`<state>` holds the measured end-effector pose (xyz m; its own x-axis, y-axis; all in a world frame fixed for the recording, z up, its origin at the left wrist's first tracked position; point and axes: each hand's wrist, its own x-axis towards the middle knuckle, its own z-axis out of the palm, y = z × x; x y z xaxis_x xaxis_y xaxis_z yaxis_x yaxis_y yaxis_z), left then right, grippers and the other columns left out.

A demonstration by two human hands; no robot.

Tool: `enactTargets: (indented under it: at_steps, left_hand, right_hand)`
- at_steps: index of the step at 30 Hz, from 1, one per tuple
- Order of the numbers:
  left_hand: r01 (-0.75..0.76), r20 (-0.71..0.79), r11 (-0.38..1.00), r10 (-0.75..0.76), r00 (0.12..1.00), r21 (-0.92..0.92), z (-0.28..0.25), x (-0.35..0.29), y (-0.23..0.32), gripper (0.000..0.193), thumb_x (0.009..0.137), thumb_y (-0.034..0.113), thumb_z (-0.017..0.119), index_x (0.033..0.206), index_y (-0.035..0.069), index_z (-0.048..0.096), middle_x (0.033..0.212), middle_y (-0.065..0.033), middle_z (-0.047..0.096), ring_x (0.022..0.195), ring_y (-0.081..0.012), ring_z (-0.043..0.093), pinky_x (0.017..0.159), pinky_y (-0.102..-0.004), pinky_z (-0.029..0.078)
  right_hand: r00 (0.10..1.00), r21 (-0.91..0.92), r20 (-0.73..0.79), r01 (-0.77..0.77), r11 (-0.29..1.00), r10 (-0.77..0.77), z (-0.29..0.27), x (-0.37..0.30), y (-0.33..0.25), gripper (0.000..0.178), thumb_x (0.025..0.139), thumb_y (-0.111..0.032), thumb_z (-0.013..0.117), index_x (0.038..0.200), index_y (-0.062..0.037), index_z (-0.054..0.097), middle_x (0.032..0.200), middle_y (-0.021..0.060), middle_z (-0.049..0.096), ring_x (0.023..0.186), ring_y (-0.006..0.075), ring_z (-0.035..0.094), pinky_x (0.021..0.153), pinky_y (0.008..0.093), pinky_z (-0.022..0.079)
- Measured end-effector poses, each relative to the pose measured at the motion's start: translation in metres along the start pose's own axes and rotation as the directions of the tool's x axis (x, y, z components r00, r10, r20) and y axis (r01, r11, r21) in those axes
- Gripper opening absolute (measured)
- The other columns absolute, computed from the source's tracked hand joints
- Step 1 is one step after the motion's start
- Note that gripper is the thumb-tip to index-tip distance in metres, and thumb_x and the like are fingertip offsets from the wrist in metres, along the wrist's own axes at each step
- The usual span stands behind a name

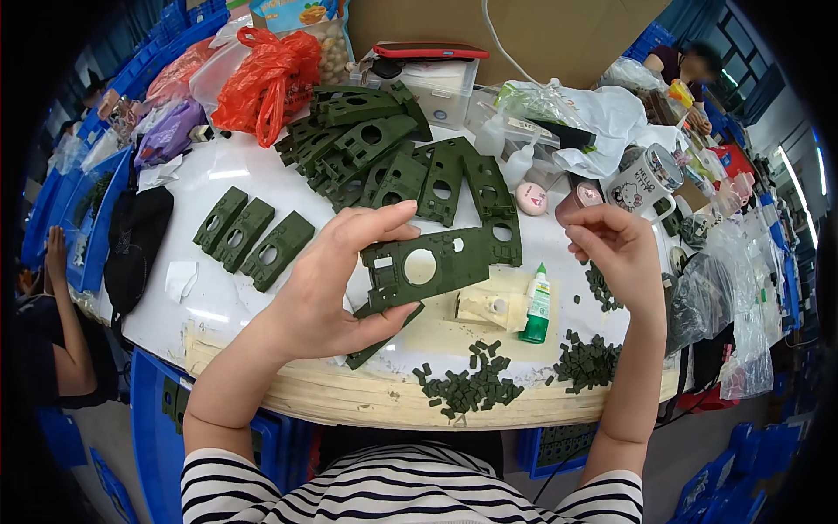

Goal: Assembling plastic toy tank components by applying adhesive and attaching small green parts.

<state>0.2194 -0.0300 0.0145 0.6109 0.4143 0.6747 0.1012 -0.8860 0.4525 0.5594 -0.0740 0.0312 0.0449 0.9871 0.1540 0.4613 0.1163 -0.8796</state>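
Observation:
My left hand grips the left end of a dark green plastic tank hull part, thumb below and fingers above. The hull is raised over the table and has a large round hole and a smaller opening. My right hand hovers to its right, apart from it, thumb and fingertips pinched together; anything between them is too small to make out. Beneath the hull lie a cream-coloured block and a green-and-white glue bottle. Small dark green pieces lie in a front heap, a right heap and a scatter under my right hand.
Similar hull parts are piled at the back; three more lie at left. A red plastic bag, a clear box, a white mug and clear plastic bags surround the work area. Other people sit nearby.

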Motion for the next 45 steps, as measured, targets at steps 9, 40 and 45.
enactTargets:
  at_steps: [9,40,45]
  left_hand:
    - [-0.019,0.013,0.999,0.019,1.000,-0.033,0.013,-0.006,0.006,0.092,0.067,0.000,0.083,0.143,-0.003,0.031,0.115,-0.0211,0.062,0.099,-0.0262,0.064,0.087,-0.0351,0.053]
    - [-0.195,-0.022,0.974,0.199,0.980,0.117,0.031,-0.011,0.011,0.092,0.065,0.007,0.086,0.140,0.001,0.034,0.114,-0.0160,0.061,0.097,-0.0307,0.063,0.085,-0.0415,0.056]
    - [-0.215,-0.017,0.963,0.220,0.975,0.163,0.031,-0.011,0.015,0.092,0.065,0.010,0.087,0.140,0.002,0.035,0.112,-0.0150,0.062,0.097,-0.0292,0.063,0.085,-0.0427,0.058]
  right_hand:
    - [0.982,0.390,0.163,0.027,0.920,-0.098,0.055,-0.030,-0.036,0.013,0.087,0.001,0.069,0.100,0.0041,0.069,0.095,0.0069,0.070,0.087,0.0097,0.067,0.079,0.0222,0.055]
    - [0.986,0.250,0.068,0.132,0.959,-0.154,0.066,-0.038,-0.039,0.010,0.082,-0.003,0.075,0.091,-0.0012,0.071,0.106,0.0078,0.058,0.094,0.0118,0.058,0.079,0.0239,0.048]
    - [0.976,0.179,0.013,0.213,0.961,-0.218,0.072,-0.039,-0.037,0.011,0.078,-0.006,0.076,0.088,-0.0023,0.071,0.109,0.0088,0.056,0.102,0.0163,0.055,0.091,0.0301,0.043]
